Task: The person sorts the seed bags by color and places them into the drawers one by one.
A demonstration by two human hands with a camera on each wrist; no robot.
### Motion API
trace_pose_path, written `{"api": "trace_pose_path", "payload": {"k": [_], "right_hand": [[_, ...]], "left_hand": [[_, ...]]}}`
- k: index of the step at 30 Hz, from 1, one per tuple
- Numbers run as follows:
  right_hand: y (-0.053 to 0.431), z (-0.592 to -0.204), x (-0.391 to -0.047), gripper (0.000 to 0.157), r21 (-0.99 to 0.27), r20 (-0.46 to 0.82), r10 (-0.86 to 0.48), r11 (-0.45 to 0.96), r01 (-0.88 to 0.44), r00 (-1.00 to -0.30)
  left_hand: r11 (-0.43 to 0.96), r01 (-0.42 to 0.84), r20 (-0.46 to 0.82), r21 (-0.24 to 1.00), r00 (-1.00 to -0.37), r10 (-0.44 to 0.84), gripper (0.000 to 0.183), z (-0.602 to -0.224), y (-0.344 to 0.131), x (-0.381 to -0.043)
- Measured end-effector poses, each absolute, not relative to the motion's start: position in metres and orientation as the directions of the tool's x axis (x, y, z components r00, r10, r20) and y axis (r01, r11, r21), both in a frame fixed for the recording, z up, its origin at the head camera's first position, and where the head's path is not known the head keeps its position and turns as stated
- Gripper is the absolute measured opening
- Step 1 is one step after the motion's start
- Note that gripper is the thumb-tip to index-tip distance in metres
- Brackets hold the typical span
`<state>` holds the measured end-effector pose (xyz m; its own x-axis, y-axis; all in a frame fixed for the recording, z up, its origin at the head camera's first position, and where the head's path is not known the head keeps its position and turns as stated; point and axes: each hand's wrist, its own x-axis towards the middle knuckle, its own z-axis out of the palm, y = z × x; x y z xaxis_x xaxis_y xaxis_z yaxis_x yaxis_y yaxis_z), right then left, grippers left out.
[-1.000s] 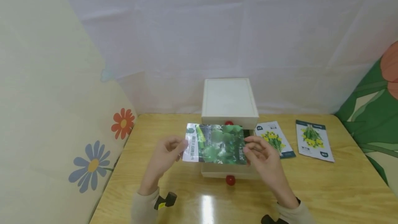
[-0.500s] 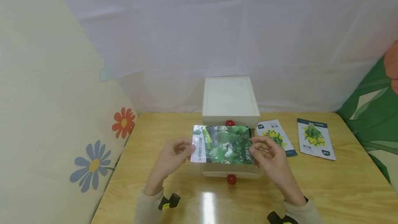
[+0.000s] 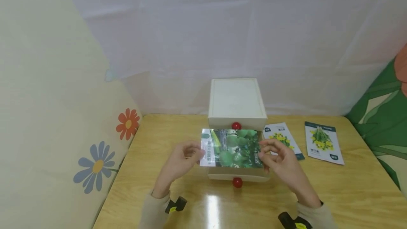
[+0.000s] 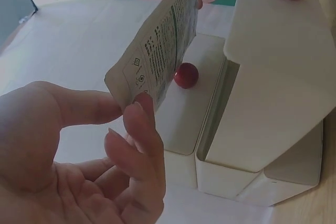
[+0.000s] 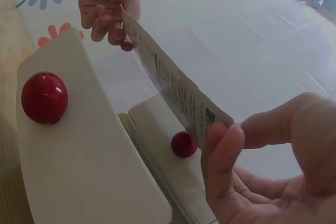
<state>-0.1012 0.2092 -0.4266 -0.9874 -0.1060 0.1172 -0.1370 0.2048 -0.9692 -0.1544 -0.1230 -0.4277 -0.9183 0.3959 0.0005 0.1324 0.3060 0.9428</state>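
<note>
A green seed packet (image 3: 236, 148) with a white end band is stretched sideways between both hands, over the pulled-out lower drawer (image 3: 225, 175) of a small white cabinet (image 3: 236, 98). My left hand (image 3: 181, 163) pinches its white end between thumb and fingers. At the other end, my right hand (image 3: 281, 162) pinches the dark green edge. In the left wrist view, the packet's printed back (image 4: 157, 45) faces the hand's camera side. Much of the drawer's inside is hidden beneath the packet. Red round knobs (image 3: 237, 182) mark the drawer fronts.
To the right of the cabinet lie two more seed packets with yellow flowers, one (image 3: 281, 139) close beside it and partly behind my right hand, the other (image 3: 323, 143) farther right. A wooden table (image 3: 346, 193) carries everything. White cloth (image 3: 190, 38) hangs behind.
Both hands and the packet have shifted to the right in the head view, so the packet now sits more squarely over the drawer. The grip at both ends is unchanged.
</note>
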Motion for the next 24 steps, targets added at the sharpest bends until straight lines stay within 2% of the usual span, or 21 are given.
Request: {"api": "trace_pose_path", "payload": {"k": [5, 11, 17, 24], "right_hand": [[0.217, -0.425, -0.099, 0.045, -0.967, 0.089, -0.196, 0.218, -0.132, -0.977], [0.225, -0.421, -0.098, 0.051, -0.974, 0.069, -0.283, 0.188, -0.126, -0.956], [0.230, -0.419, -0.097, 0.061, -0.980, -0.004, -0.314, 0.192, -0.059, -0.950], [0.235, -0.419, -0.097, 0.069, -0.985, -0.077, -0.334, 0.174, 0.019, -0.939]], "left_hand": [[0.309, 0.146, 0.006, 0.940, -0.911, 0.412, 0.022, -0.428, -0.119, -0.153], [0.314, 0.160, 0.014, 0.936, -0.907, 0.420, 0.021, -0.427, -0.117, -0.151], [0.335, 0.173, 0.015, 0.926, -0.905, 0.426, 0.027, -0.430, -0.114, -0.151], [0.387, 0.250, 0.033, 0.888, -0.872, 0.488, 0.040, -0.433, -0.112, -0.152]]}}
